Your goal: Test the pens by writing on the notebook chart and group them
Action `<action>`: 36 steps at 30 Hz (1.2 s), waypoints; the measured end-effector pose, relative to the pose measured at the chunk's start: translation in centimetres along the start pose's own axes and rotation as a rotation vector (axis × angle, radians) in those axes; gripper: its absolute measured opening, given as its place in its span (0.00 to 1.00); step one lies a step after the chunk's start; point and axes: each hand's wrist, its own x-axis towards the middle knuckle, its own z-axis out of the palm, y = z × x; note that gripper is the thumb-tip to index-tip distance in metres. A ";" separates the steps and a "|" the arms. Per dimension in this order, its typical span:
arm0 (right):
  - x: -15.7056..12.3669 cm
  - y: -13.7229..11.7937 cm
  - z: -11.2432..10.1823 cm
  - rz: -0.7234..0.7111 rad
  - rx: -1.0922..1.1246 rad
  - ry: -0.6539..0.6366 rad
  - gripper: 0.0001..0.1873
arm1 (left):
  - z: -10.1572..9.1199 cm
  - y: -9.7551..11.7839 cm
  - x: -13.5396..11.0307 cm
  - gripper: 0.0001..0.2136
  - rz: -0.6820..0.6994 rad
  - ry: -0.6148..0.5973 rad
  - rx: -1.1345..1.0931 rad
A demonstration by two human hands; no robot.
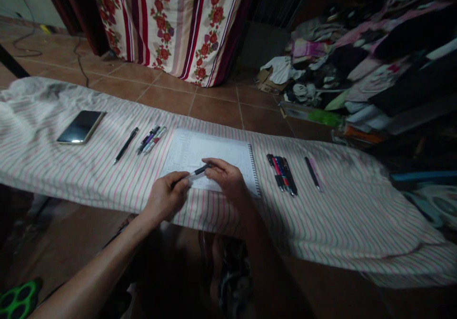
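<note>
A pen [195, 173] with a clear barrel and a dark end is held between my two hands, over a spiral notebook [221, 147]. My left hand [167, 193] is closed around the clear end. At the dark end, the fingers of my right hand [226, 176] pinch the pen. Handwriting covers the notebook's left part, and its spiral runs down the right edge. To the left lie a group of pens [152, 140] and a single black pen [125, 145]. On the right are several dark and red pens [282, 174] and a black pen [312, 173] beside a pale purple one.
A phone [81, 127] rests at the left on the striped cloth [342, 214] that covers the long, narrow surface. Beyond it, a floral curtain [167, 24] hangs above the tiled floor [214, 104]. A large heap of clothes [357, 57] fills the back right.
</note>
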 end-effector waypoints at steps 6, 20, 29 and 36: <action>-0.4 -0.9 1.5 0.058 0.167 -0.036 0.15 | 0.6 0.6 0.0 0.13 -0.201 -0.014 -0.471; -0.7 -1.6 2.0 0.038 0.216 -0.050 0.14 | 0.2 0.6 -0.4 0.15 -0.324 -0.149 -0.756; -0.7 -1.7 2.4 -0.004 0.149 -0.022 0.10 | 0.3 0.8 -0.6 0.15 -0.165 0.045 -0.454; -0.9 -1.6 3.0 -0.064 0.166 -0.014 0.09 | 0.4 1.1 -1.0 0.12 0.057 0.204 -0.164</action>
